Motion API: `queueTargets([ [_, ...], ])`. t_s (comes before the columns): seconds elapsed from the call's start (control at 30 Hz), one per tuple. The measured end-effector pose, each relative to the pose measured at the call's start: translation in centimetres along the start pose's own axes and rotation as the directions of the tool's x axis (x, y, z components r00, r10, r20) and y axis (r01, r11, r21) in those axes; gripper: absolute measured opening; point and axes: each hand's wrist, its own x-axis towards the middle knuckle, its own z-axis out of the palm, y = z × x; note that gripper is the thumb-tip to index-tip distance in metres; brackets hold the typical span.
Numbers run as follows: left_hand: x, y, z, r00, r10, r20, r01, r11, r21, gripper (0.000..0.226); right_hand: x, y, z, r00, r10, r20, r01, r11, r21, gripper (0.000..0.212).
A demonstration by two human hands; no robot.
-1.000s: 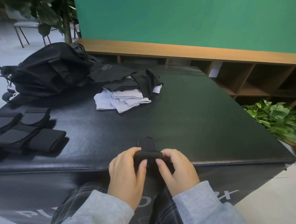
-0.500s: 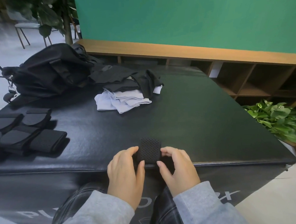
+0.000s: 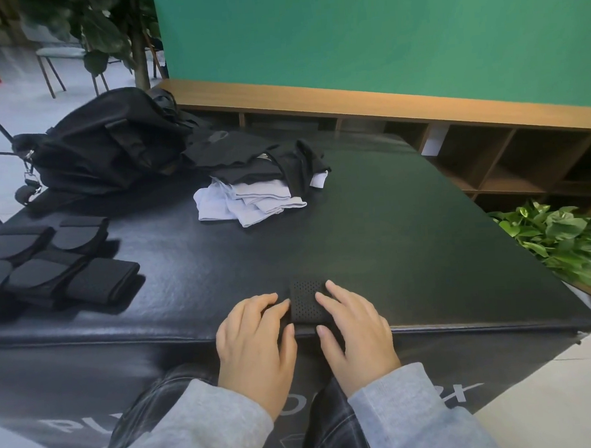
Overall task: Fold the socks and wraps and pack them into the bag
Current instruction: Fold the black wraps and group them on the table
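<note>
The perforated wrap [image 3: 306, 302] is pressed flat between both hands, left hand [image 3: 256, 342] and right hand [image 3: 356, 330] equally near, its long axis pointing away.

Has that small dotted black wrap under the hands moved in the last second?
Yes. The perforated wrap was bunched at the mat's front edge; now it lies unrolled flat, reaching farther in from that edge.

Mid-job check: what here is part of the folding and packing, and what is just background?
Job: perforated wrap under both hands, left hand, right hand; folded wraps; sock pile; black bag.
Background: potted plant; wooden shelf; chair.
</note>
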Motion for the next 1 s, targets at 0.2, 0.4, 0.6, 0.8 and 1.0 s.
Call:
queueTargets([
  [0.2,0.0,0.1,0.2,0.999,0.025,-0.022,-0.025,1.000,0.009,0.025,0.0,-0.1,0.2,0.994,0.055,0.097,-0.058,0.998,0.024,0.039],
  [0.4,0.1,0.3,0.1,0.999,-0.019,-0.029,0.015,0.993,-0.117,0.019,0.9,-0.6,-0.7,0.988,0.063,0.139,-0.071,0.996,0.054,0.025],
  [0.6,1.2,0.5,-2.5,0.983,-0.182,-0.011,0.164,0.909,-0.383,0.009,1.4,-3.7,-1.5,0.974,0.094,0.208,-0.145,0.959,0.244,0.010],
  [0.8,2.5,-0.7,-5.0,0.937,-0.348,0.022,0.307,0.795,-0.524,0.024,2.3,-8.1,-0.2,0.979,0.187,0.080,-0.200,0.826,0.527,0.019],
  [1.0,3.4,-2.8,-5.8,0.940,-0.300,-0.163,0.186,0.851,-0.492,0.018,3.7,-10.1,2.2,0.971,0.197,0.138,-0.240,0.745,0.623,0.031],
])
